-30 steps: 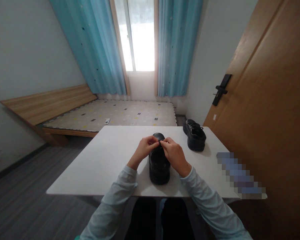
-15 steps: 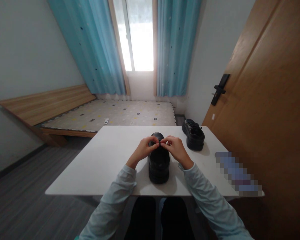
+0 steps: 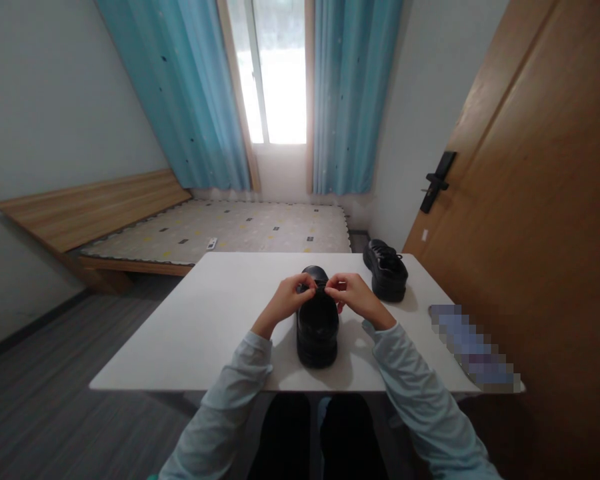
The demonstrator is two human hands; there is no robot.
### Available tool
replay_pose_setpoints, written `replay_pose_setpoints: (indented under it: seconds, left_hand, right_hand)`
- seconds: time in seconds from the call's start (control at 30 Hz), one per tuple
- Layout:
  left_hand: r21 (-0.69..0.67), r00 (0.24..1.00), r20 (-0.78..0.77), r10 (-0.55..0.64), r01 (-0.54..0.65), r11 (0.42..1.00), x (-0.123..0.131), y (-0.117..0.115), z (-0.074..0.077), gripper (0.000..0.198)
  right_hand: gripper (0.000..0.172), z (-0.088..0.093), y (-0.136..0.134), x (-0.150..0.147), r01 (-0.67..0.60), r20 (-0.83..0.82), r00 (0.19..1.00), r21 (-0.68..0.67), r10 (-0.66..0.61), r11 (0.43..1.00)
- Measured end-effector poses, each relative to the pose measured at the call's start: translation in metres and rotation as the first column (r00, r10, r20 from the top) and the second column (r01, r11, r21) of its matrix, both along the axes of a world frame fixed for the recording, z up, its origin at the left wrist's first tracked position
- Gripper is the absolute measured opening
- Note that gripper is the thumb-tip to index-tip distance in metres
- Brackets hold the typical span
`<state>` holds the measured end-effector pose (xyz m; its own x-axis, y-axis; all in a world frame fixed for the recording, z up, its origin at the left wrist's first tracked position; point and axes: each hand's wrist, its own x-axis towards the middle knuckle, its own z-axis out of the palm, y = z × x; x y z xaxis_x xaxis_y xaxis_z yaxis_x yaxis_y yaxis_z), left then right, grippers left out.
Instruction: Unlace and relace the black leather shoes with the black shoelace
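Note:
A black shoe (image 3: 317, 341) stands upright near the front of the white table (image 3: 220, 320), toe pointing away from me. My left hand (image 3: 289, 297) is at the left of its lacing, thumb and forefinger pinched together on a shoelace. From the right, my right hand (image 3: 355, 295) pinches the lace as well, fingertips just over the shoe's opening edge. The thin black lace hardly shows against the shoe. A second black shoe (image 3: 387, 273), laced, rests at the table's back right, apart from both hands.
A pixelated bluish item (image 3: 473, 350) lies along the table's right edge. Past the table is a bed (image 3: 250, 227) with a small white object (image 3: 212, 244) on it. A wooden door (image 3: 540, 200) stands close on the right.
My right hand has shifted slightly right, widening the gap between my fingertips over the lacing. My left hand and both shoes stay nearly where they were.

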<state>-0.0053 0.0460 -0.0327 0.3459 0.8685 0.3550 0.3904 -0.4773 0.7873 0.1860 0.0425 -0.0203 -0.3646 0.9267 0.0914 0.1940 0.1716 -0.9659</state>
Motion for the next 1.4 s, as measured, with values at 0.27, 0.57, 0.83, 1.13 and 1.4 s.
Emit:
replay_pose_setpoints:
  seconds: [0.27, 0.57, 0.83, 1.13, 1.4]
  left_hand:
    - [-0.014, 0.999, 0.006, 0.042, -0.042, 0.999, -0.008, 0.001, -0.001, 0.006]
    - [-0.035, 0.998, -0.013, 0.056, -0.057, 0.998, -0.009, 0.0, -0.002, 0.005]
    - [0.005, 0.99, -0.115, 0.076, -0.076, 0.997, -0.008, -0.002, -0.001, 0.005]
    - [0.026, 0.992, -0.122, 0.033, -0.03, 0.999, -0.01, -0.003, -0.002, 0.028]
    - [-0.117, 0.997, -0.03, -0.075, 0.071, 0.991, -0.014, 0.003, -0.009, 0.031]
  right_hand:
    - [0.024, 0.003, 0.001, 0.008, -0.026, -0.02, 0.999, -0.058, 0.025, 0.998]
    - [0.021, 0.002, 0.003, 0.01, -0.017, -0.017, 1.0, -0.071, 0.016, 0.997]
    - [0.029, -0.002, 0.006, 0.014, -0.067, -0.013, 0.998, -0.045, 0.066, 0.997]
    - [0.038, -0.001, 0.0, 0.01, -0.146, 0.202, 0.972, 0.105, 0.122, 0.984]
    - [0.039, -0.009, 0.007, 0.016, -0.146, 0.112, 0.982, -0.042, 0.15, 0.988]
